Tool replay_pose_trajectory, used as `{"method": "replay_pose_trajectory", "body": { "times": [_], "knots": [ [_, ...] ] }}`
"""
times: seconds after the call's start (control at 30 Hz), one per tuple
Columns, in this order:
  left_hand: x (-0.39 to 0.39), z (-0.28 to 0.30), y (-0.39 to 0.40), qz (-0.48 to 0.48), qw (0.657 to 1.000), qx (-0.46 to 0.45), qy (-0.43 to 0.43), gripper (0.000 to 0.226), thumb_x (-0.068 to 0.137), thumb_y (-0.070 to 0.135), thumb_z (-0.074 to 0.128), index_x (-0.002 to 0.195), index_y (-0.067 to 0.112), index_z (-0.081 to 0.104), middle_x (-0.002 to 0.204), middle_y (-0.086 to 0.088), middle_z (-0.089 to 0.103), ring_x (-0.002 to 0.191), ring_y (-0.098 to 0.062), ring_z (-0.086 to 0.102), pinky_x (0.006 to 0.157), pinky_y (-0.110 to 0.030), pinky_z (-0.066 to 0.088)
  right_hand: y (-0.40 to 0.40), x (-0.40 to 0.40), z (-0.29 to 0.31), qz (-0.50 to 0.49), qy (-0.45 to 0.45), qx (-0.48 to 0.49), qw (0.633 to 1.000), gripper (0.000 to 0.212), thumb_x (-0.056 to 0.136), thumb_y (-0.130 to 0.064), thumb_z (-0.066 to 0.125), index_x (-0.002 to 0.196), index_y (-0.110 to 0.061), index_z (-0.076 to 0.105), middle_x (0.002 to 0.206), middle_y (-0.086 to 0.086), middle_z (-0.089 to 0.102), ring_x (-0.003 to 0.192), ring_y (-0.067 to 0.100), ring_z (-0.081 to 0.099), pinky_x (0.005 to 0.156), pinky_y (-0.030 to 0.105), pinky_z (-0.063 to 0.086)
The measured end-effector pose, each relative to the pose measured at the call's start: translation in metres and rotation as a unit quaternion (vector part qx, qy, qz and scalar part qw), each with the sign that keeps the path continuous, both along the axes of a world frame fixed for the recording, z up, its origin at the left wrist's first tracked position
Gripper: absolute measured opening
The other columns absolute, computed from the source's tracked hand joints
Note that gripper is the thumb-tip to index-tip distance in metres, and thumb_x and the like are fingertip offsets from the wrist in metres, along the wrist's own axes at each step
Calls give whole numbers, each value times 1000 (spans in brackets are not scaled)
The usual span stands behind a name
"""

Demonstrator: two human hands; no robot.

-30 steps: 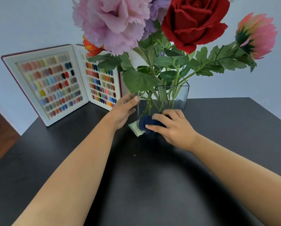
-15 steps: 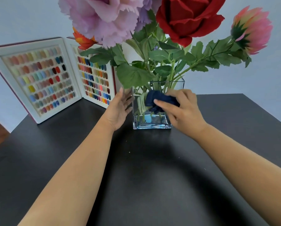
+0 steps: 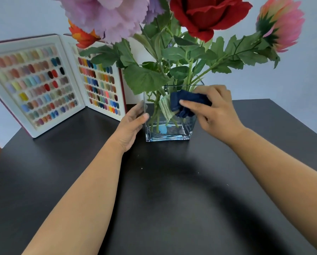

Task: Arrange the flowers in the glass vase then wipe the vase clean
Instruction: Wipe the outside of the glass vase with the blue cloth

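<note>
While an open sample book [image 3: 49, 85] of coloured nail tips stands at the far left of the dark table [image 3: 163, 199], the left hand [image 3: 131, 126] rests with straight fingers flat against the left wall of the square glass vase [image 3: 169, 132], holding nothing. The vase stands mid-table with the flowers [image 3: 205, 13] in it. To its right, the right hand [image 3: 216, 115] curls round a dark blue cloth [image 3: 187, 103], pressing it on the vase's front.
</note>
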State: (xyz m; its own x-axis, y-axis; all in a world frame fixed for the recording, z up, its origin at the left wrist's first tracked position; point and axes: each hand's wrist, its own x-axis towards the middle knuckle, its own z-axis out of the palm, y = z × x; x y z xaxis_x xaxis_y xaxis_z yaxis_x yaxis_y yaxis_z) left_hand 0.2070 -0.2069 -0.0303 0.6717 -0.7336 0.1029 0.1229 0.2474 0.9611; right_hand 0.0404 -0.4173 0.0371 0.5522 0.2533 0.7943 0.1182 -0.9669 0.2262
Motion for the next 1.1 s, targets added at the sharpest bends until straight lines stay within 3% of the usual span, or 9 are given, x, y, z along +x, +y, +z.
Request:
{"method": "replay_pose_trajectory", "body": {
  "times": [0.2, 0.27, 0.33, 0.47, 0.53, 0.67, 0.83, 1.0, 1.1],
  "knots": [
    [5, -6, -2, 9, 1000, 18, -12, 74, 80, 20, 71, 146, 15, 39, 145, -2, 47, 135, -17, 42, 108, -33, 39, 5, -9, -46, 6, 77, -23, 997, 42, 80, 2, 62, 114, -21, 73, 113, 13, 67, 90, 35, 53, 77, 46, 46],
    [6, -8, -2, 8, 1000, 24, -16, 78, 79, 16, 75, 147, 15, 38, 146, -9, 44, 127, -13, 48, 107, -33, 40, 3, -16, -60, 6, 151, -72, 986, 44, 75, -1, 68, 114, -21, 72, 115, 12, 66, 91, 38, 58, 79, 47, 48],
    [8, -11, -2, 4, 999, 25, -21, 81, 77, 14, 76, 148, 14, 36, 150, -16, 38, 133, -20, 45, 112, -39, 36, 3, -21, -65, -7, 191, -84, 978, 49, 69, -3, 76, 113, -23, 72, 117, 10, 66, 95, 37, 60, 80, 46, 48],
    [11, -14, -3, -6, 999, 28, -26, 78, 78, 15, 73, 147, 17, 37, 149, -13, 41, 137, -26, 41, 114, -47, 32, 0, -20, -42, -7, 169, -107, 980, 47, 71, -1, 66, 112, -23, 73, 114, 10, 68, 95, 36, 58, 78, 45, 49],
    [12, -15, -2, -4, 999, 28, -24, 78, 78, 16, 73, 147, 18, 38, 148, -12, 42, 136, -25, 42, 115, -47, 31, -9, -15, -19, -10, 89, -65, 994, 46, 77, 2, 56, 113, -23, 73, 115, 10, 68, 91, 37, 57, 76, 46, 47],
    [12, -15, -2, -5, 999, 28, -26, 77, 78, 17, 74, 147, 18, 38, 148, -11, 43, 136, -26, 42, 115, -48, 31, -19, -6, 10, -17, -32, 17, 999, 40, 85, 3, 63, 115, -23, 72, 115, 10, 63, 95, 34, 48, 79, 46, 43],
    [10, -14, -1, -1, 1000, 21, -23, 81, 75, 22, 79, 146, 19, 40, 148, -10, 44, 135, -25, 42, 115, -48, 31, -13, -17, -29, 16, 35, 88, 995, 31, 90, -2, 62, 118, -13, 70, 113, 18, 59, 96, 37, 52, 92, 30, 38],
    [7, -12, -1, 6, 1000, 19, -21, 82, 74, 21, 76, 147, 20, 40, 148, -9, 43, 135, -23, 43, 113, -42, 35, -12, -28, -62, 3, 149, 65, 987, 43, 77, 7, 70, 114, -14, 72, 113, 21, 61, 94, 40, 56, 85, 46, 50],
    [7, -12, -2, 4, 999, 18, -27, 83, 73, 23, 76, 147, 19, 39, 148, -9, 43, 135, -24, 43, 112, -41, 36, -12, -28, -52, -12, 156, 16, 988, 49, 70, 10, 72, 112, -15, 73, 111, 21, 63, 91, 41, 57, 80, 48, 51]
  ]
}}
